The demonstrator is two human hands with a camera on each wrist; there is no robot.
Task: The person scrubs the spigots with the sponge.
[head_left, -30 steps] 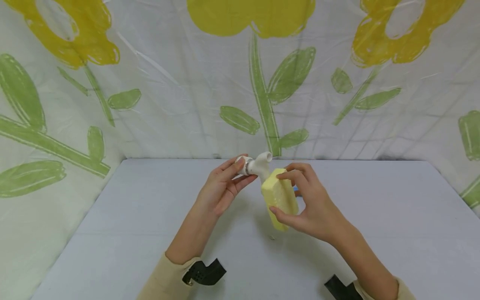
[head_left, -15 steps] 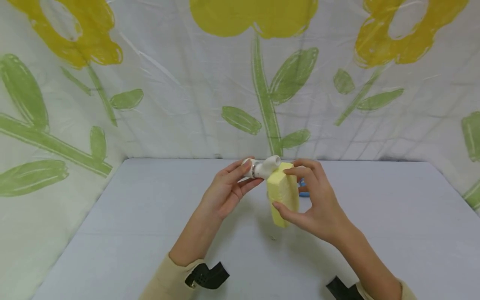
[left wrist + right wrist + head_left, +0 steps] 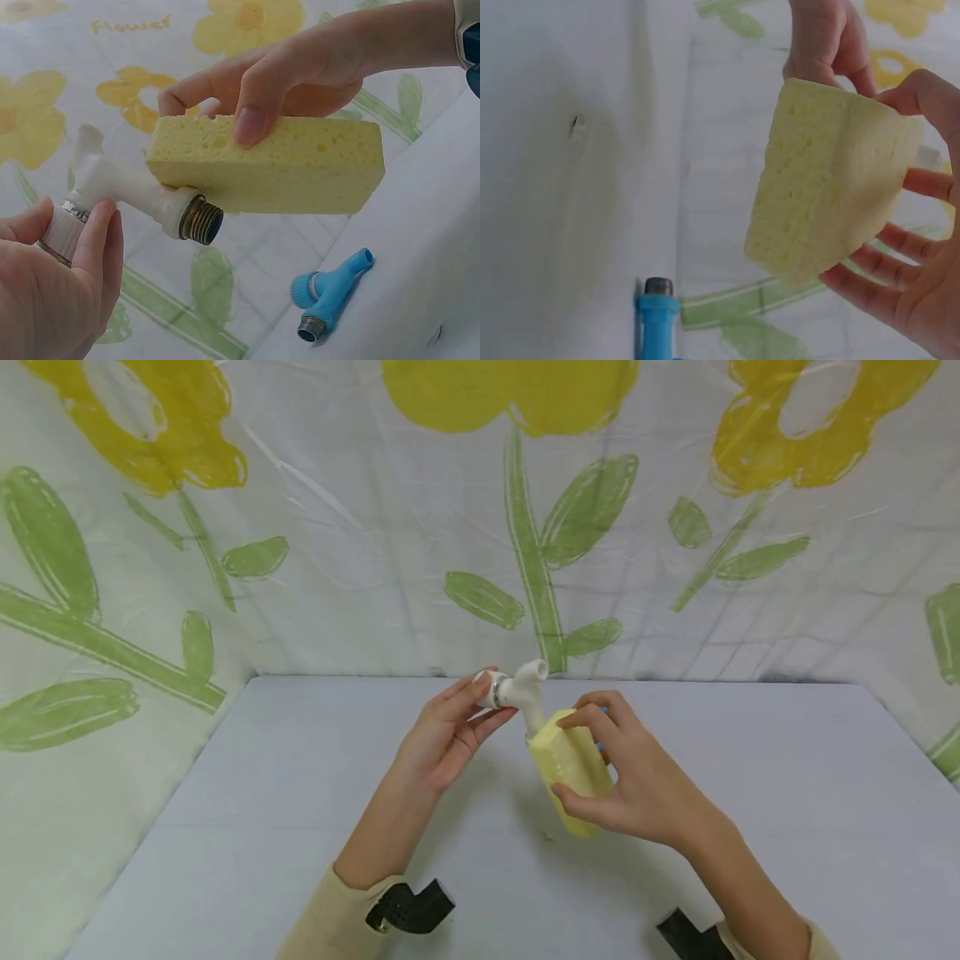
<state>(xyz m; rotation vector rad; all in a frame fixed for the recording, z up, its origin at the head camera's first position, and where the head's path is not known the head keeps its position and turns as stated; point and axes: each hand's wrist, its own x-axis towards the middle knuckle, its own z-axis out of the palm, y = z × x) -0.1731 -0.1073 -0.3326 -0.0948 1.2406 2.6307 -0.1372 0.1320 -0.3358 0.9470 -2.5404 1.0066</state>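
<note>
My left hand pinches the round knob of a white plastic faucet, held up above the table. The faucet's threaded metal end shows in the left wrist view. A yellow sponge is in my right hand, gripped between thumb and fingers. The sponge lies against the faucet's threaded arm and hides part of it in the head view. In the right wrist view the sponge covers nearly all of the faucet.
A blue faucet with a threaded metal end lies on the white table, mostly behind my right hand in the head view. A small dark speck sits on the tabletop. A flower-printed sheet hangs behind the table.
The sponge and right hand went up, then came back down and slightly right along the faucet. The faucet shifted right and tipped, then swung back left. Both hands kept their holds.
</note>
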